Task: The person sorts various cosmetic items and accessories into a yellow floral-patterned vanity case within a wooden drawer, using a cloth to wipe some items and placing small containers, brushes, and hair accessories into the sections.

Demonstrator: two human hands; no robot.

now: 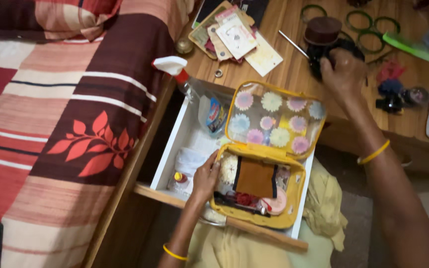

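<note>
Open yellow zip pouch with flowered clear lid [269,149] in white drawer [175,144], left hand [205,177] gripping its edge; right hand [342,73] well apart, closed on black round object [323,57] on wooden tabletop [294,74].

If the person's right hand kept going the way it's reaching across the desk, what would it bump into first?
The right hand already touches a black bundle on the wooden desk. Straight beyond sits a dark brown round lidded box, likely first, though depth is unclear.
</note>
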